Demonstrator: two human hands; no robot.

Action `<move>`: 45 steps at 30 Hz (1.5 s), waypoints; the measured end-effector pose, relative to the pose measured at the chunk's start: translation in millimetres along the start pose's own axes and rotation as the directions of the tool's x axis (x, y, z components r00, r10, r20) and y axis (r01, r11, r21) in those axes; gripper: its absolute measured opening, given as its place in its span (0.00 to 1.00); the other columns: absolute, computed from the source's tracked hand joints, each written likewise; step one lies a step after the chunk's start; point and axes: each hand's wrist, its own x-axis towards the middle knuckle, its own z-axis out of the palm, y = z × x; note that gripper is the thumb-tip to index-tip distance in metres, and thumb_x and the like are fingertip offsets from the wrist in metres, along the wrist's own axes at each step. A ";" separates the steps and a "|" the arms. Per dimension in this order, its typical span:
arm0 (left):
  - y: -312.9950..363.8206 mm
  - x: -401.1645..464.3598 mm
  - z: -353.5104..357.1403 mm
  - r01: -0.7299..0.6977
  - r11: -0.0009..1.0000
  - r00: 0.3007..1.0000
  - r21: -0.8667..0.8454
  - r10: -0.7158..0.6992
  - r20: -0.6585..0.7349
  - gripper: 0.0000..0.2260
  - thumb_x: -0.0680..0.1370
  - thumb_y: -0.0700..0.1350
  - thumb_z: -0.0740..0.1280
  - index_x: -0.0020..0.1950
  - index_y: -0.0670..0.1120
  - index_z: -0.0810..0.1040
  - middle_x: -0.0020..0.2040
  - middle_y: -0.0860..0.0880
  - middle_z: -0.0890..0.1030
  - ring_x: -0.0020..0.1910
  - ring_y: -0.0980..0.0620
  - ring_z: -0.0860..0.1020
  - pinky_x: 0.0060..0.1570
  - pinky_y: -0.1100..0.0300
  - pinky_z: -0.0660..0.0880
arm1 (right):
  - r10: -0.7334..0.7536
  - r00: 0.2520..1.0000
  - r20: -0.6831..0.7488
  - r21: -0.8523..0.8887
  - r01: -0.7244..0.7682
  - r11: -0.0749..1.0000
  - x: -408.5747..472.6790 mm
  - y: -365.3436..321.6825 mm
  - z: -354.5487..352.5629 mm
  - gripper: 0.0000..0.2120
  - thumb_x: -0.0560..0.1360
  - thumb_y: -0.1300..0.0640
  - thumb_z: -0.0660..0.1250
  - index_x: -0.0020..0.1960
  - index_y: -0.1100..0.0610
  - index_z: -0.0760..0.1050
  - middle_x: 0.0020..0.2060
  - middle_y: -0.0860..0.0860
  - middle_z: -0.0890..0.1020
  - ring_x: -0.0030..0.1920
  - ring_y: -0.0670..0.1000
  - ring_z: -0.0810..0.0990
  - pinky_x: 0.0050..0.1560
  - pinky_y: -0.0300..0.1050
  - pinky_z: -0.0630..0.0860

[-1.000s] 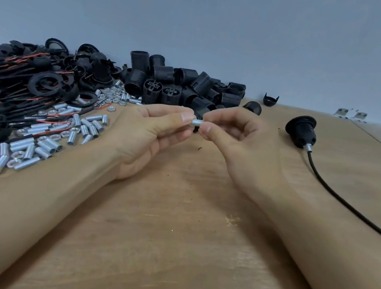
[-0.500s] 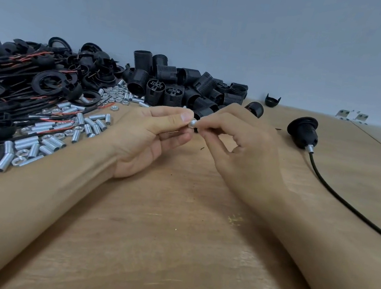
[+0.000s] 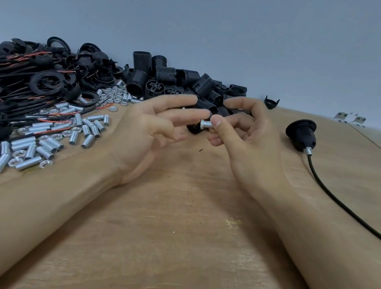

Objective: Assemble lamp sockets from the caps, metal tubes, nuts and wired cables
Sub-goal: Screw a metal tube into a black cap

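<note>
One short silver metal tube [image 3: 206,124]

Short silver metal tube [image 3: 206,124] with nut at its left end, lying sideways, pinched above the wooden table [image 3: 168,241].

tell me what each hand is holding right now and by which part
The right hand pinches a metal tube by its right end, between thumb and fingers; a nut-like flange shows on the free left end. The left hand holds nothing, fingers relaxed.
</note>
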 end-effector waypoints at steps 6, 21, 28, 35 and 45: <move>2.0 -0.4 -0.9 -0.025 0.998 0.999 0.054 0.027 -0.025 0.30 0.63 0.35 0.60 0.66 0.43 0.76 0.54 0.45 0.85 0.63 0.49 0.79 0.61 0.51 0.74 | -0.006 1.000 -0.002 -0.007 0.006 1.000 1.1 1.3 -1.3 0.12 0.78 0.60 0.69 0.58 0.53 0.70 0.34 0.50 0.81 0.38 0.52 0.85 0.47 0.48 0.82; 4.9 1.6 -4.3 -0.115 0.987 0.982 0.112 0.130 -0.137 0.23 0.63 0.35 0.62 0.58 0.44 0.79 0.43 0.47 0.86 0.49 0.50 0.82 0.50 0.56 0.76 | -0.014 1.000 -0.002 0.000 0.014 1.000 1.3 -0.9 -1.0 0.09 0.79 0.61 0.67 0.55 0.54 0.70 0.36 0.56 0.81 0.36 0.48 0.83 0.40 0.36 0.76; -7.3 -7.4 10.9 -0.180 0.907 0.984 0.381 0.170 0.061 0.15 0.75 0.31 0.71 0.60 0.42 0.81 0.54 0.47 0.85 0.53 0.44 0.83 0.57 0.52 0.79 | -0.013 0.998 0.062 -0.006 0.014 1.000 -1.8 2.0 2.0 0.07 0.79 0.63 0.67 0.54 0.54 0.72 0.36 0.57 0.81 0.35 0.47 0.82 0.39 0.36 0.76; -8.4 -3.2 4.4 -0.164 0.888 0.984 0.431 0.180 0.003 0.09 0.75 0.32 0.71 0.53 0.42 0.84 0.49 0.46 0.86 0.50 0.48 0.84 0.56 0.53 0.80 | 0.054 0.990 0.129 0.042 -0.060 0.997 -2.7 6.8 6.8 0.03 0.77 0.63 0.70 0.50 0.59 0.78 0.37 0.54 0.83 0.37 0.49 0.83 0.40 0.40 0.79; 3.5 11.9 -39.2 0.028 0.152 0.930 0.988 0.359 -0.082 0.07 0.78 0.46 0.67 0.53 0.51 0.82 0.52 0.51 0.80 0.52 0.49 0.77 0.54 0.53 0.73 | 0.132 0.988 0.077 -0.035 -0.130 0.991 -1.1 6.8 4.6 0.02 0.76 0.63 0.71 0.49 0.60 0.80 0.40 0.61 0.83 0.37 0.50 0.83 0.39 0.41 0.82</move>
